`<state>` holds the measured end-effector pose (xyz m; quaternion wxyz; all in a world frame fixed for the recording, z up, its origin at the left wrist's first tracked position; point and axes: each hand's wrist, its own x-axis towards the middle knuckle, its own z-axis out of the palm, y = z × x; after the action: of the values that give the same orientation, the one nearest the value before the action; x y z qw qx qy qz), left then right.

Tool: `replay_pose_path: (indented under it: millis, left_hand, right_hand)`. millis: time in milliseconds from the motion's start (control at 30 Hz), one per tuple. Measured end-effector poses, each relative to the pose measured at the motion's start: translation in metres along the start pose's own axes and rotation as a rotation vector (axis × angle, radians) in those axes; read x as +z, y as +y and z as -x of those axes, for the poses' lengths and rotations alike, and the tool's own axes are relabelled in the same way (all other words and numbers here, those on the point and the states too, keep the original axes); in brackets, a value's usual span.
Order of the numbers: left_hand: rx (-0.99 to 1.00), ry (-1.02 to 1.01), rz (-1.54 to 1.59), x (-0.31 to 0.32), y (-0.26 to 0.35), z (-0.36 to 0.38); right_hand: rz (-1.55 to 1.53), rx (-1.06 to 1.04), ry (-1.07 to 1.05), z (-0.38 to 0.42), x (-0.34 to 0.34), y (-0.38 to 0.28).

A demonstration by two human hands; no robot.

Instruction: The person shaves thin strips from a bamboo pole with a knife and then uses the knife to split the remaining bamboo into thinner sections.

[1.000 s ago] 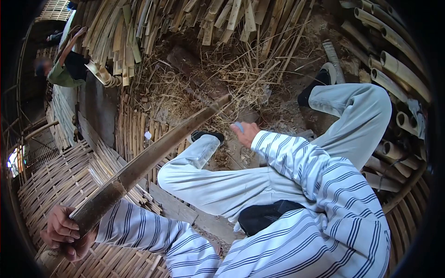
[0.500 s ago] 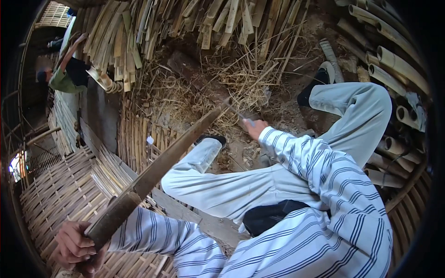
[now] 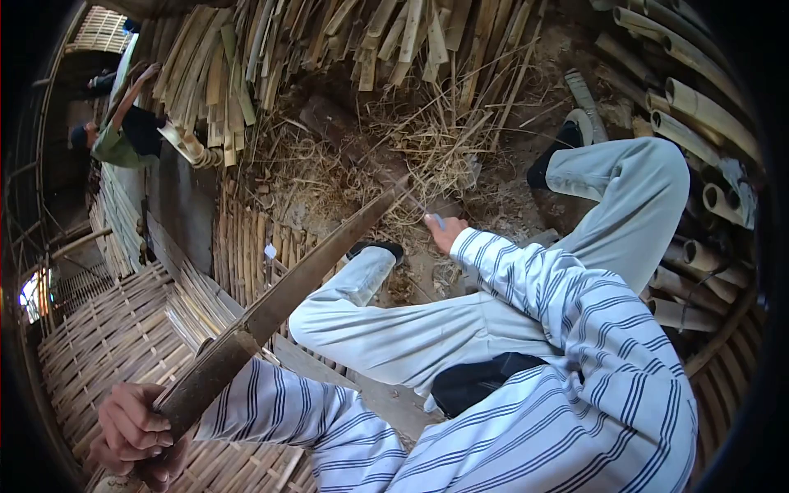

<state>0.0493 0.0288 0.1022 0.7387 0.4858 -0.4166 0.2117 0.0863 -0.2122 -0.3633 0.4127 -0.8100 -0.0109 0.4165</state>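
A long split piece of brown bamboo [image 3: 316, 255] slants from the lower left up to the middle of the view. My left hand [image 3: 136, 431] is closed around its near, thicker end, just below a node. At the far end, my right hand [image 3: 446, 233] grips a knife [image 3: 421, 204] with a bluish handle. The thin blade points toward the tip of the bamboo and overlaps it in this view. Curled shavings [image 3: 444, 164] lie on the ground right behind the blade.
Bundled bamboo slats [image 3: 394, 41] hang over the back. Cut bamboo poles [image 3: 699, 148] are stacked at right. A woven bamboo panel [image 3: 107, 329] stands at lower left, near a row of short sticks [image 3: 242, 238]. Another person [image 3: 123, 135] works at upper left.
My right hand has shifted slightly left with the knife. The bamboo and my left hand stay almost where they were. The other person has moved a little.
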Motion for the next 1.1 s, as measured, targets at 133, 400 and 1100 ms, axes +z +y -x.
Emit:
replay_pose_path:
  millis: [133,400,1100]
  left_hand:
    - [0.012,0.006,-0.019,-0.001,-0.011,-0.001]
    - [-0.038,0.179,-0.243,-0.007,0.015,0.009]
    - [-0.133,0.706,-0.615,0.003,-0.016,-0.026]
  right_hand:
    - [-0.038,-0.266,-0.121,0.049,-0.026,-0.069]
    - [0.042,-0.044,-0.009,0.019,0.008,-0.015]
    - [-0.209,-0.216,0.082,0.085,-0.061,-0.093]
